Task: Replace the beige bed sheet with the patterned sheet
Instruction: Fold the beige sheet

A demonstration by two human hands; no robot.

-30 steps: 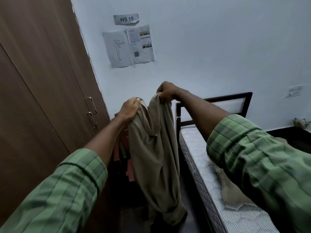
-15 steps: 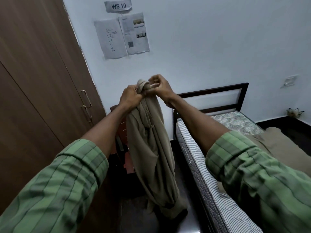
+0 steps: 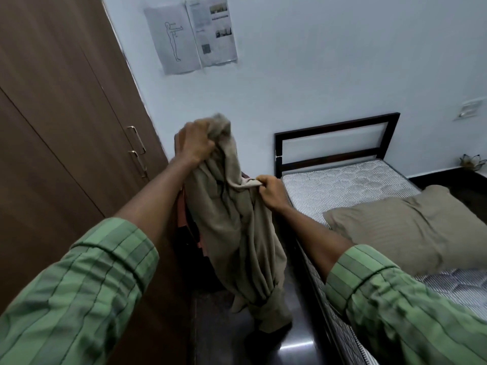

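The left hand [image 3: 196, 143] grips the bunched top of the beige sheet [image 3: 237, 233], fingers curled tight around it. The right hand [image 3: 271, 192] pinches a fold lower down. The sheet hangs to the floor [image 3: 290, 346] beside the bed's [image 3: 342, 188] left edge, near the headboard; a pillow [image 3: 411, 227] lies on the bare mattress.

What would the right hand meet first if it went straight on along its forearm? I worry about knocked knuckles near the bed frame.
Probably the beige sheet that the right hand already pinches; past it, something reddish, seemingly a chair. The headboard lies off to the right, though depth is unclear.
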